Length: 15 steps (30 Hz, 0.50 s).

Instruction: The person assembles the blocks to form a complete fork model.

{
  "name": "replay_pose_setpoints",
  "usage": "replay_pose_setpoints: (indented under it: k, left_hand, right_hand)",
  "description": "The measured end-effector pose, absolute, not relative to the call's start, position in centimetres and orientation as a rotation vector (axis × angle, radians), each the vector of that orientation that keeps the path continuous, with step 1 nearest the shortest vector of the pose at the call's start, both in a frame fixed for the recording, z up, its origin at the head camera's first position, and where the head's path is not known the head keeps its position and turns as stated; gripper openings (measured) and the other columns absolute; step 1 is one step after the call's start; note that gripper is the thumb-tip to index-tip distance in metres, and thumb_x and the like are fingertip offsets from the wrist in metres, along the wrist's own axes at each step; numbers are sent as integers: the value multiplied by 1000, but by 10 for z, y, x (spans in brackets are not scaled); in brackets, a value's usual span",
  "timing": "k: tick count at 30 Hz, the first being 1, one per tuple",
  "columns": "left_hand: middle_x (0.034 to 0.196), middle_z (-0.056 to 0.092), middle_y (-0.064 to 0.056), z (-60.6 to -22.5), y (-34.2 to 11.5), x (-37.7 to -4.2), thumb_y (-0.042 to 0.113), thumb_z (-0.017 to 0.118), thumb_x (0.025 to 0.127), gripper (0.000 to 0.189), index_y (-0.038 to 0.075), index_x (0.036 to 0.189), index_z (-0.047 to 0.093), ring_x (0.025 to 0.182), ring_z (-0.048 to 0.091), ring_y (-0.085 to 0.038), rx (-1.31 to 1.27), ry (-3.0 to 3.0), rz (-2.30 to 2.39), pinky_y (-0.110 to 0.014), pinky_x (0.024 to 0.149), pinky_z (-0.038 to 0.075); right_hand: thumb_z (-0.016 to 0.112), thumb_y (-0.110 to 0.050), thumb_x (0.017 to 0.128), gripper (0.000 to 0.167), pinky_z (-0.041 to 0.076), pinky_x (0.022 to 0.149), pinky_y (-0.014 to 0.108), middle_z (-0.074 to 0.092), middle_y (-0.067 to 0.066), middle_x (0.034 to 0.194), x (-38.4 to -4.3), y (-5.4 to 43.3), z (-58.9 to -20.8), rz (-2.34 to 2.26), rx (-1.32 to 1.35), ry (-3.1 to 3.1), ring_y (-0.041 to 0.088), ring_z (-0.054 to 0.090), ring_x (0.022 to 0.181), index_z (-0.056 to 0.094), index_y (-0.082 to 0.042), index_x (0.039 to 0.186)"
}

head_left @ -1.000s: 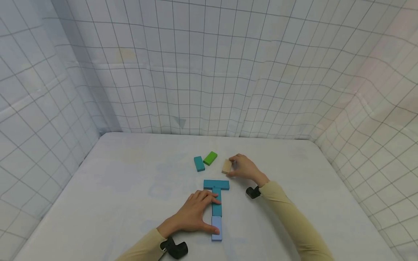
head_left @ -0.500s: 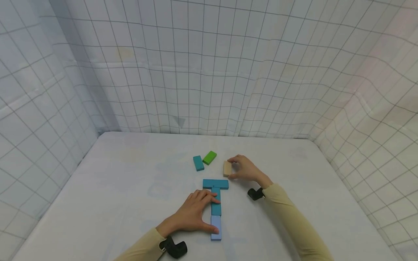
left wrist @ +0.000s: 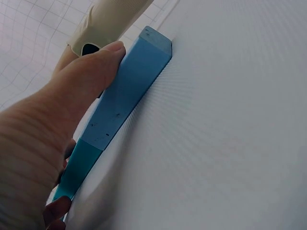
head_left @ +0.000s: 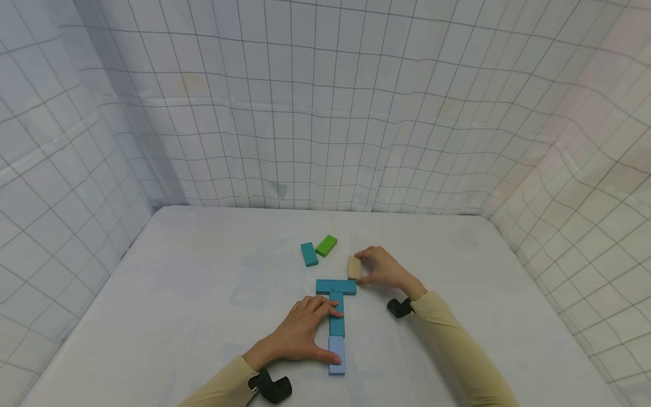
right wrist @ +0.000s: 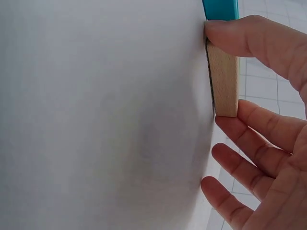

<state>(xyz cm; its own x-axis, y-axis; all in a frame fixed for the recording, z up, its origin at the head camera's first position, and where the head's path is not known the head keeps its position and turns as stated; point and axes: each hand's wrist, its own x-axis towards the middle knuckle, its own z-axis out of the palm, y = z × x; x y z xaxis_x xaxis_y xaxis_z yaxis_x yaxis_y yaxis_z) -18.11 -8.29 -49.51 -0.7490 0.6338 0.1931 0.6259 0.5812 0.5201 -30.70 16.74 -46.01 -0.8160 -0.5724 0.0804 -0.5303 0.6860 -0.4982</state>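
Note:
A natural wooden block (head_left: 354,268) lies flat just behind the right end of a teal crosswise block (head_left: 335,286). My right hand (head_left: 382,268) pinches the wooden block lengthwise, thumb at the near end and fingertips at the far end. In the right wrist view the wooden block (right wrist: 226,79) sits close to the teal block (right wrist: 221,8); the thumb hides their meeting point. My left hand (head_left: 300,332) rests over the lengthwise teal block (head_left: 337,326) and the light blue block (head_left: 337,343), joined end to end, fingers on the teal and thumb on the light blue.
A loose teal block (head_left: 309,254) and a green block (head_left: 326,246) lie farther back on the white table (head_left: 203,271). Grid-patterned white sheets (head_left: 325,113) hang behind and on both sides.
My right hand has straightened the wooden block and drawn it nearer, towards the teal crosswise block. The left hand has stayed in place on the blocks.

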Motion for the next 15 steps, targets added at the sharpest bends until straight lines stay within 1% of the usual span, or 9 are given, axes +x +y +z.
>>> replay_pose_setpoints:
  k: [15]
  left_hand:
    - [135, 38, 8, -496, -82, -181, 77, 63, 66, 77, 31, 126, 51, 116, 36, -14, 1126, 2793, 905, -44, 99, 31]
  right_hand:
    - [83, -25, 72, 60, 40, 94, 44, 58, 8, 111, -302, 169, -461, -806, -906, 2826, 27, 50, 108, 61, 0, 122]
